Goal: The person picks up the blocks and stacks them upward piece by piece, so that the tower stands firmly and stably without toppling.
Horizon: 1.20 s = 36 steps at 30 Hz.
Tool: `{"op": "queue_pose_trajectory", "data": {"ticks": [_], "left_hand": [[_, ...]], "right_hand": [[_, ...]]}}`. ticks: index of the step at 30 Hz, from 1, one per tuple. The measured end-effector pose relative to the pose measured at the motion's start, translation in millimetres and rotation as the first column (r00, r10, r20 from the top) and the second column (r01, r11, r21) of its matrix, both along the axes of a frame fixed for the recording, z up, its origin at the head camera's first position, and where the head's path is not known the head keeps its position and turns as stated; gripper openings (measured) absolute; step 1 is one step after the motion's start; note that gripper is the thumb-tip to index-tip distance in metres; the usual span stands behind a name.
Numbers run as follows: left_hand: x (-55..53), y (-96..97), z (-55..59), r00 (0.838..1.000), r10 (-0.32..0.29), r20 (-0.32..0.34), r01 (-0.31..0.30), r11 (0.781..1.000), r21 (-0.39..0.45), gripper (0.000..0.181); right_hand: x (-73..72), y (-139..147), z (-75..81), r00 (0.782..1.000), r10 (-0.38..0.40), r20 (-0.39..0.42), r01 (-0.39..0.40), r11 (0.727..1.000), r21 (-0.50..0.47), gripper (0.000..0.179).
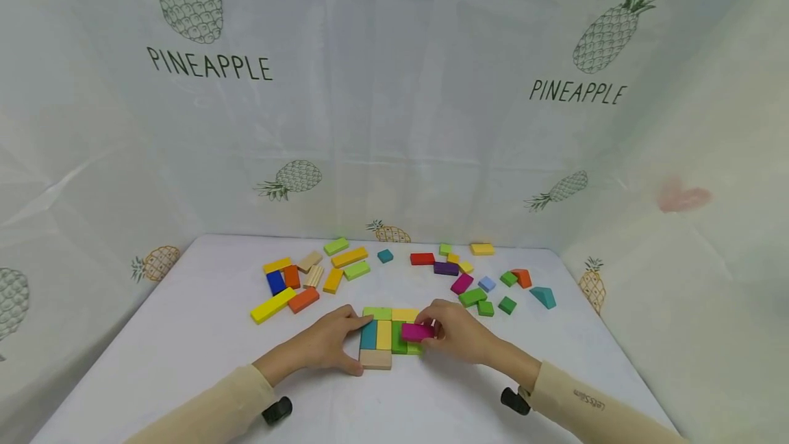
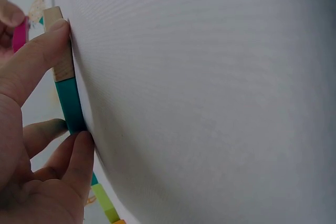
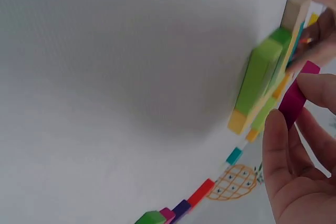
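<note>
A flat patchwork of wooden blocks lies on the table: a light green block point(image 1: 377, 313) and yellow block point(image 1: 405, 314) at the far side, a teal block point(image 1: 368, 336) and another yellow block point(image 1: 383, 336) in the middle, a green block point(image 1: 398, 338) to the right and a natural wood block point(image 1: 375, 360) nearest me. My left hand point(image 1: 327, 341) rests along its left side, thumb against the natural wood block, fingers by the teal one. Between thumb and fingers my right hand point(image 1: 459, 331) pinches a magenta block point(image 3: 294, 100), held above the right part of the patchwork.
Behind on the left lie loose blocks, among them a long yellow block point(image 1: 274, 305) and an orange block point(image 1: 304, 300). More are scattered at the back right, including a purple block point(image 1: 446, 268) and a teal triangle point(image 1: 544, 297). A pineapple-printed sheet point(image 1: 394, 122) hangs behind the table.
</note>
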<state>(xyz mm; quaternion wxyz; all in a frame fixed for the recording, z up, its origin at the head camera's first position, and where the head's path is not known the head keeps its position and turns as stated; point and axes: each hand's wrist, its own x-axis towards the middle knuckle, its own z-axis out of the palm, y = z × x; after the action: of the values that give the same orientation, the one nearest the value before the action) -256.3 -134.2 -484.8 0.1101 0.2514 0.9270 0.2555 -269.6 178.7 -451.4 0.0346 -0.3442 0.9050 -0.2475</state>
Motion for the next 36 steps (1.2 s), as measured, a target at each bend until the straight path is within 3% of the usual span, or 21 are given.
{"op": "queue_pose_trajectory", "data": {"ticks": [10,36], "left_hand": [[0.4,-0.6,0.2,1.000,0.009,0.001,-0.009,1.000,-0.006,0.096],[-0.1,-1.3,-1.6,1.000,0.001,-0.009,-0.001,1.000,0.005,0.096]], "right_hand": [[21.0,-1,-13.7,0.995,0.043,0.086,-0.042,0.999,-0.012,0.028],[25.0,-14,-28.1,0.999,0.010,0.053,-0.010,1.000,0.001,0.026]]}}
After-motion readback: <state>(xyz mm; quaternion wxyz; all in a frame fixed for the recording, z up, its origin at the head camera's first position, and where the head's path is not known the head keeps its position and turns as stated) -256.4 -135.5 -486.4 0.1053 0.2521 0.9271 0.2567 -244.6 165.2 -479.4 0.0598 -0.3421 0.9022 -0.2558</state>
